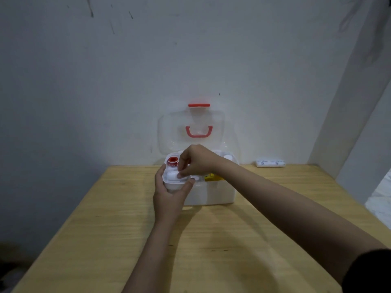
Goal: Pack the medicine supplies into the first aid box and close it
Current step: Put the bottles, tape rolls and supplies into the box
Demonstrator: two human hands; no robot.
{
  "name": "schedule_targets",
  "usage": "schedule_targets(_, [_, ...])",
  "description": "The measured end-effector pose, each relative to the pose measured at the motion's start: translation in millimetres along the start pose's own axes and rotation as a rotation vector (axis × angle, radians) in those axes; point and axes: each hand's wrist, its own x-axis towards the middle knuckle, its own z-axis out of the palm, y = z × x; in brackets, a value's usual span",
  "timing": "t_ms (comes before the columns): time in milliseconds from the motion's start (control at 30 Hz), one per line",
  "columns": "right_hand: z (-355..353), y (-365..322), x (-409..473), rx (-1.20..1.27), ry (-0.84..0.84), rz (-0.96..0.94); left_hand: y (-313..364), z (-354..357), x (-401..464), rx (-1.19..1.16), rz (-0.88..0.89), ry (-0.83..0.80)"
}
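Note:
A white first aid box [213, 194] stands at the far edge of the wooden table, its clear lid [191, 127] with red handle leaning open against the wall. My left hand [169, 195] grips the box's left front corner. My right hand [196, 160] reaches over the inner tray, fingertips pinched on a small white item [172, 176] lying in the left compartment. A red-and-white tape roll [172, 161] sits behind it in the tray. Something yellow [212, 177] shows in the middle compartment. A white wrapped bandage roll [270, 163] lies on the table by the wall, right of the box.
The wooden table [211, 240] stretches toward me with bare surface in front of the box. A white wall stands right behind the box, and a wall corner juts in at the right.

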Motion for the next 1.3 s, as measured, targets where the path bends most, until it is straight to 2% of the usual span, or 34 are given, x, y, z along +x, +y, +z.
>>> schedule_targets(67, [-8,4,-4,0.092,0.07,-0.009,0,-1,0,0.005,-0.002,-0.004])
schedule_targets(200, [-36,44,-26,0.292,0.518,0.004,-4,-1,2,-0.014,-0.014,-0.006])
schedule_targets(267, [-44,79,-42,0.303,0.701,0.053,-5,0,2,-0.019,-0.021,-0.004])
schedule_targets(333, [-46,118,-60,0.23,0.8,0.153,-4,1,1,-0.013,-0.019,-0.001])
schedule_targets(400, [-40,161,-73,0.117,0.786,0.319,-5,1,1,-0.012,-0.015,0.006])
schedule_targets(467, [-31,202,-83,-0.012,0.677,0.488,-5,1,2,0.0,-0.017,0.013])
schedule_targets(567, [-17,239,-93,-0.245,0.469,0.566,-6,3,1,0.028,-0.019,0.018])
schedule_targets(700, [-16,254,-92,-0.438,0.504,0.524,-7,4,1,0.047,-0.022,0.021])
schedule_targets(1000, [-14,268,-89,-0.621,0.508,0.42,-7,4,4,0.066,-0.014,0.02])
schedule_targets(1133, [-23,241,-91,-0.467,0.692,0.312,-6,3,5,0.056,-0.014,0.023])
schedule_targets(1300, [-53,158,-87,-0.319,0.862,-0.061,-5,1,6,0.036,-0.024,0.019])
